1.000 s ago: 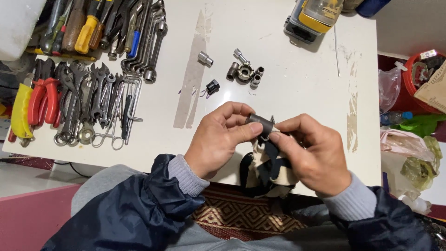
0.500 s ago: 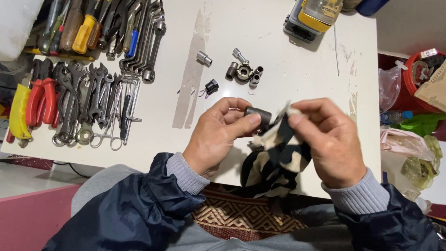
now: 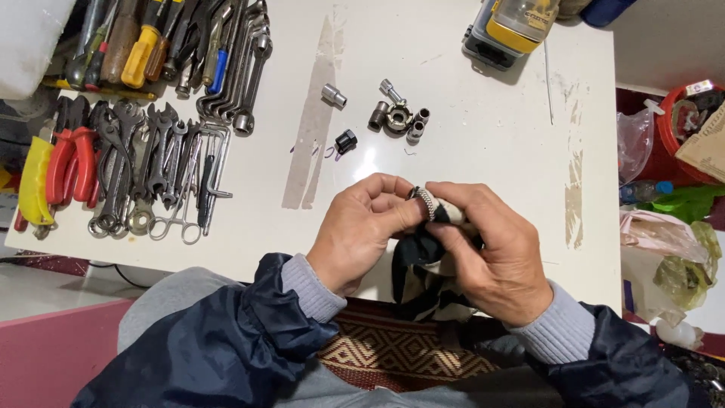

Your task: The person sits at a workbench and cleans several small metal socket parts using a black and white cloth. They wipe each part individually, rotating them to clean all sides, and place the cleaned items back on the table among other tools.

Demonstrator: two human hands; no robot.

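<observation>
Hands over table's near edge, mid-span. Left hand (image 3: 362, 230) pinches a small ribbed metal socket (image 3: 424, 201) at fingertips, steadying it; right hand (image 3: 495, 253) grips a dark patterned rag (image 3: 423, 261) bunched against the socket, fingers curled round both, apparently wiping. Rag hangs off the edge toward the lap. Loose sockets (image 3: 396, 117) clustered mid-table toward far edge, apart from hands. Wrenches (image 3: 162, 170) and pliers (image 3: 64, 166) in rows along left edge of the table (image 3: 468, 162); yellow case (image 3: 510, 30) at far edge.
</observation>
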